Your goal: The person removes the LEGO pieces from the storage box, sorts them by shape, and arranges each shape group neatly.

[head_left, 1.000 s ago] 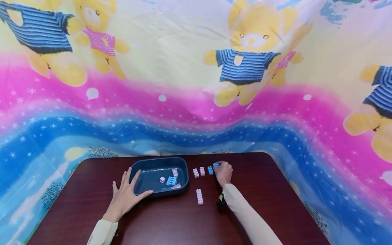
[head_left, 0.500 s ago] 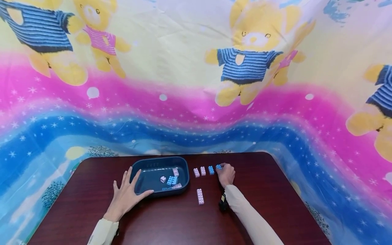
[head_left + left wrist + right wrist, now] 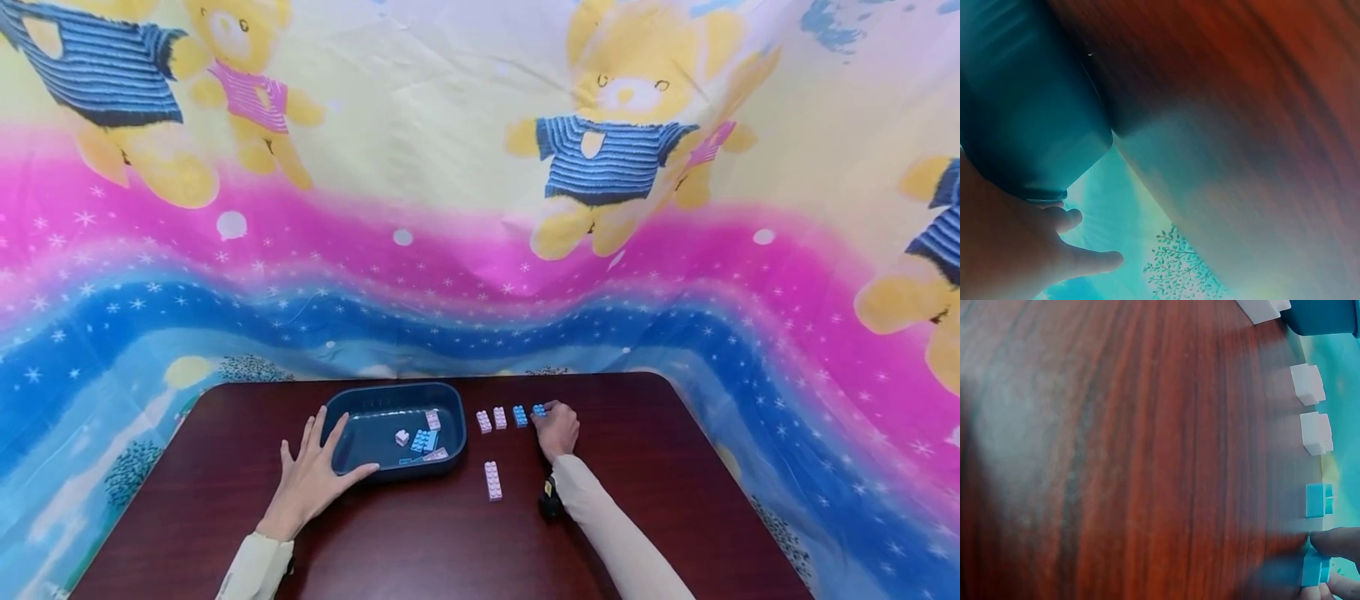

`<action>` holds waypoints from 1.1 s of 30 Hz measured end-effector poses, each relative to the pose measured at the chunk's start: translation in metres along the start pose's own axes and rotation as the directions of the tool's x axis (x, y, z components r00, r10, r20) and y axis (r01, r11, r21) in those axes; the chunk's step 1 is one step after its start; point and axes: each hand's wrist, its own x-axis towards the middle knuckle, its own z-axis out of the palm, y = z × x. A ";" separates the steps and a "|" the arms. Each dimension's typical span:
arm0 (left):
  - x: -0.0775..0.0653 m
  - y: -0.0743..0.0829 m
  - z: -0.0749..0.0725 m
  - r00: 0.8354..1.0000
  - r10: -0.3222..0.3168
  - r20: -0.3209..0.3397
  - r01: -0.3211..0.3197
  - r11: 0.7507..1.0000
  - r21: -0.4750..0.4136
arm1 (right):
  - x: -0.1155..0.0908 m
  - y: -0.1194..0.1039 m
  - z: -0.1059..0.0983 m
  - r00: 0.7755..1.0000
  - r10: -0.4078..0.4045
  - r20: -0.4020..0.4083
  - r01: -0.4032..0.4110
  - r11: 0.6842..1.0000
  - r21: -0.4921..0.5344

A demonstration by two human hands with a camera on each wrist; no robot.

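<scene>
My left hand [image 3: 311, 479] rests on the near left rim of a dark blue tray [image 3: 375, 476], its fingers spread and straight. Inside the tray lie several pink and blue toy bricks, among them a blue brick [image 3: 422, 441]. With thumb and fingers, my right hand [image 3: 557, 430] pinches a blue toy brick [image 3: 1312, 567] standing on the table, at the right end of a row. Left of it in that row are another blue brick [image 3: 520, 416] and two pink bricks, the nearer one to it being a pink brick [image 3: 500, 417].
A longer pink brick [image 3: 492, 481] lies on the dark wooden table [image 3: 420, 542], in front of the row. Behind the table's far edge hangs a cloth [image 3: 450, 250] printed with bears.
My right hand has shifted slightly right and nearer with the blue brick, which now lines up with the row. The left hand keeps its place on the tray.
</scene>
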 end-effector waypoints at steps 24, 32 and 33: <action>0.000 0.000 -0.003 1.000 0.002 0.008 -0.003 1.000 0.009 | -0.006 -0.038 -0.016 0.997 -0.064 0.035 0.062 0.996 0.057; 0.000 0.003 -0.003 1.000 -0.001 0.009 0.001 1.000 0.021 | -0.019 -0.069 -0.008 0.993 -0.092 0.078 0.086 0.993 0.076; 0.000 0.003 -0.003 1.000 -0.002 0.009 0.002 1.000 0.025 | -0.022 -0.073 -0.007 0.991 -0.105 0.080 0.098 0.991 0.088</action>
